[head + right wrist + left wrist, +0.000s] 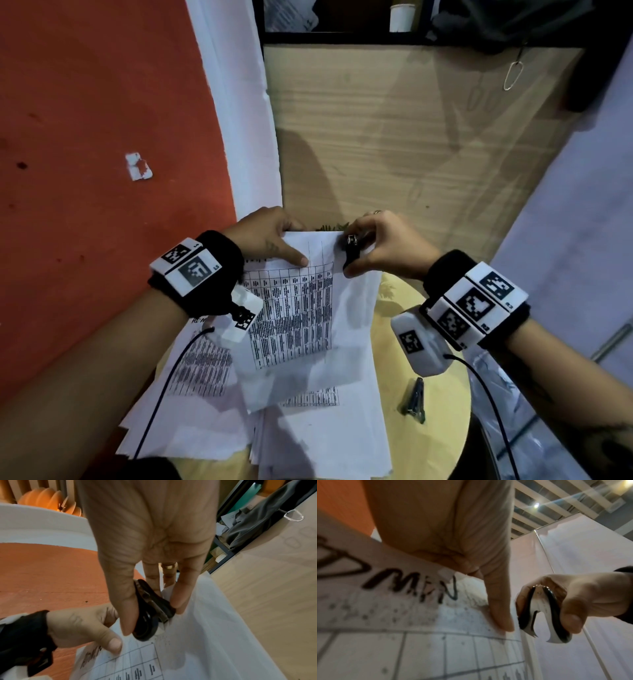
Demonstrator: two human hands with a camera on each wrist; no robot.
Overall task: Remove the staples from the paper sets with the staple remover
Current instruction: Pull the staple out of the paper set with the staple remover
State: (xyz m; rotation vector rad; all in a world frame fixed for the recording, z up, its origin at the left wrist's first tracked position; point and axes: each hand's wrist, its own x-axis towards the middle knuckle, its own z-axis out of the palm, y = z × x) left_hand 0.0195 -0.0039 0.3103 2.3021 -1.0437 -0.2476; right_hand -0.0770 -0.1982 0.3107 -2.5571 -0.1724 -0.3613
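Observation:
I hold up a stapled paper set (301, 308) printed with a table. My left hand (270, 236) grips its top left part, thumb (500, 609) lying on the sheet (419, 635) and the other fingers behind it. My right hand (376, 246) pinches the black and metal staple remover (352, 248) between thumb and fingers at the set's top right corner. In the left wrist view the staple remover (544, 615) shows its metal claws beside the paper's edge. From the right wrist, the staple remover (150, 609) sits against the paper (197, 642). No staple is visible.
More printed paper sets (308, 438) lie piled on a round yellow table (435, 404). A dark metal tool (414, 401) lies on the table to the right of the pile. A wooden cabinet (394, 137) stands behind, with red floor (102, 137) to the left.

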